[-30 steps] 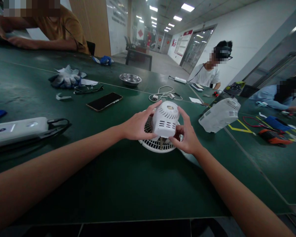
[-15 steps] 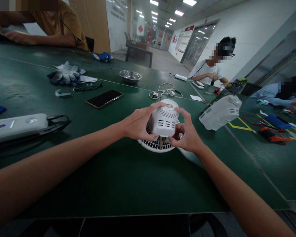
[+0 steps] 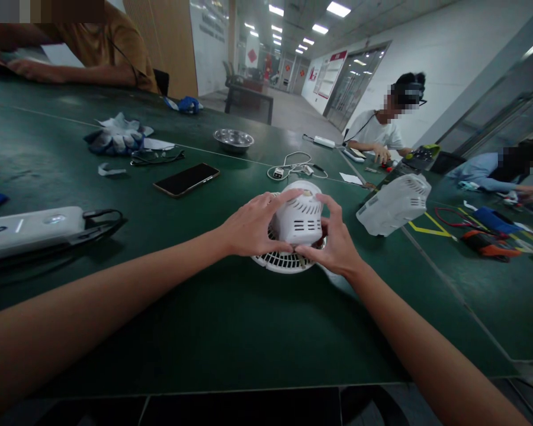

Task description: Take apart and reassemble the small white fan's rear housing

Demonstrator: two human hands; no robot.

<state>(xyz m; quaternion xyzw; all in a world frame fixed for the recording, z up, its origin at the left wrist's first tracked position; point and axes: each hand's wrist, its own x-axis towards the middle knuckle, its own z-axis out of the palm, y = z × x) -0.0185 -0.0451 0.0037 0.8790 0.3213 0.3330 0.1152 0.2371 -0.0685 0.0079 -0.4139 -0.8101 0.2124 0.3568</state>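
Between my hands is a white slotted plastic housing (image 3: pixel 302 220), which looks like a fan's motor cover. My left hand (image 3: pixel 257 226) grips its left side, thumb at the lower edge and index finger on top. On the other side my right hand (image 3: pixel 335 239) holds it the same way, the two thumbs almost meeting at the front. Under the housing lies a round white fan grille (image 3: pixel 284 263) on the green table (image 3: pixel 231 331). The housing and my hands hide much of the grille and whatever lies between the two.
A white plastic casing (image 3: pixel 393 204) stands to the right. Beyond my hands are a coiled white cable (image 3: pixel 293 168), a metal bowl (image 3: pixel 233 141) and a phone (image 3: pixel 187 179). Gloves (image 3: pixel 118 135) and a white device (image 3: pixel 33 231) lie left. Several people sit around the table.
The housing has shifted slightly right and sits lower over the grille, covering the post that showed beneath it. My thumbs have come closer together.
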